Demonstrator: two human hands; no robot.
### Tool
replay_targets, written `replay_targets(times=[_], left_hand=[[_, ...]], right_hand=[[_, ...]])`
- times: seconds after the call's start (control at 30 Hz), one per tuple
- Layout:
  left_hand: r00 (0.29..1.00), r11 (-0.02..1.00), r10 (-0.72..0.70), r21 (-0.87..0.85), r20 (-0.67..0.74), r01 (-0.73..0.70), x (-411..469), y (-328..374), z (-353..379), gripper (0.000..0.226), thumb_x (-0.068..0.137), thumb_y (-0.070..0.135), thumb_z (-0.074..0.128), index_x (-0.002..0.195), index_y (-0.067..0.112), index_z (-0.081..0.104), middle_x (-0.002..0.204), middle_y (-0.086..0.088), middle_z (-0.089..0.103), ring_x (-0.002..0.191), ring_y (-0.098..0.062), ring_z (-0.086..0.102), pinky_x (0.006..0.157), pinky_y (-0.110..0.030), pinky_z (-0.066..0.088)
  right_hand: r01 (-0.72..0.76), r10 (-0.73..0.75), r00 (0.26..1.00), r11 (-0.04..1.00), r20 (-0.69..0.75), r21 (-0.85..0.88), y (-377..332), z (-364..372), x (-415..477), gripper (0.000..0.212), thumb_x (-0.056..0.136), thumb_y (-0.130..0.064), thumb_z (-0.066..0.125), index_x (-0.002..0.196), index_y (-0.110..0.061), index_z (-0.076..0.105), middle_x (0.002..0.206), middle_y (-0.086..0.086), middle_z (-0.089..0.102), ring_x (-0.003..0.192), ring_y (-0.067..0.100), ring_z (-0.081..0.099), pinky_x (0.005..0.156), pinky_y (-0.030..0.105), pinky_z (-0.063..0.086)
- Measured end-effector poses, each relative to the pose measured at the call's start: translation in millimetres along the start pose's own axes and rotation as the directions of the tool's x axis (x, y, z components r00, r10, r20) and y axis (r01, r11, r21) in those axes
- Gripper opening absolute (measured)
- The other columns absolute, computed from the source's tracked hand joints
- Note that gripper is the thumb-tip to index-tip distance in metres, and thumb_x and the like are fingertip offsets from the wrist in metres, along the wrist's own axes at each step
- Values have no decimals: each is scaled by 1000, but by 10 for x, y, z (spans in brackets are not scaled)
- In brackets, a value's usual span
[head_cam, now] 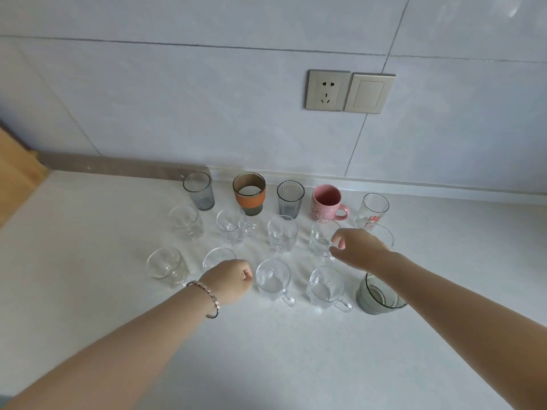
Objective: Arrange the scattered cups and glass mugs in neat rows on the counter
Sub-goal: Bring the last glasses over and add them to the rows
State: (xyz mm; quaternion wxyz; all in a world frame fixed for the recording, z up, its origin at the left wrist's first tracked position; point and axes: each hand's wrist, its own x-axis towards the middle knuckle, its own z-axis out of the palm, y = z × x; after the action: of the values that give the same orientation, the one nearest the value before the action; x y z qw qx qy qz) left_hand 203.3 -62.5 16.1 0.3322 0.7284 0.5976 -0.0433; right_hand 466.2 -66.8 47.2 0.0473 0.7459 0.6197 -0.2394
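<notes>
Head view: on the pale counter (103,232) the cups stand upright in three rows below the tiled wall. Back row, left to right: a smoky ribbed glass (199,190), an orange-banded cup (249,193), a second ribbed glass (290,199), a pink mug (328,202) and a clear glass with red print (372,210). Clear glass mugs (282,235) fill the middle and front rows, with a grey tumbler (377,294) at the front right end. The left hand (229,281), wearing a bracelet (207,297), is curled at a front-row mug (216,257); whether it grips it I cannot tell. The right hand (359,247) pinches, it seems, the handle of a middle-row mug (321,238)
</notes>
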Motion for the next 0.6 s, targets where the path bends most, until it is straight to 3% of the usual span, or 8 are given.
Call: replay_targets(times=[0.1, 0.3, 0.47, 0.6], left_hand=[[993, 999, -43, -18, -112, 42, 54, -128, -363, 15, 87, 18, 45, 75, 22, 53, 92, 1, 63, 89, -19, 59, 80, -29, 46], [973, 993, -113, -5, -202, 114, 240, -565, -889, 14, 88, 18, 43, 87, 20, 57, 109, -3, 66, 100, -23, 61, 88, -33, 48], [975, 995, -76, 49, -207, 88, 585, -954, -1207, 26, 88, 19, 44, 110, 18, 58, 118, -5, 60, 100, -23, 57, 85, -31, 44], [978, 994, -4, 104, -206, 26, 962, -1223, -1495, 44, 88, 21, 48, 131, 19, 43, 136, -5, 44, 119, -25, 51, 92, -33, 42]], right_hand=[[75, -75, 997, 997, -10, -14, -345, -50, 188, 31, 91, -30, 52, 118, -18, 59, 120, 3, 63, 113, 23, 58, 94, 34, 47], [141, -141, 990, 990, -15, 7, -1033, 20, 496, 30, 90, -31, 52, 116, -18, 60, 118, 3, 65, 113, 22, 58, 94, 33, 48], [101, -100, 994, 994, -34, 34, -1534, 103, 801, 36, 90, -30, 53, 124, -19, 56, 128, 5, 58, 118, 23, 55, 97, 33, 45], [24, -14, 996, 994, -87, 109, -1923, 98, 1094, 50, 87, -35, 56, 133, -16, 47, 135, 7, 44, 125, 26, 47, 101, 37, 43]])
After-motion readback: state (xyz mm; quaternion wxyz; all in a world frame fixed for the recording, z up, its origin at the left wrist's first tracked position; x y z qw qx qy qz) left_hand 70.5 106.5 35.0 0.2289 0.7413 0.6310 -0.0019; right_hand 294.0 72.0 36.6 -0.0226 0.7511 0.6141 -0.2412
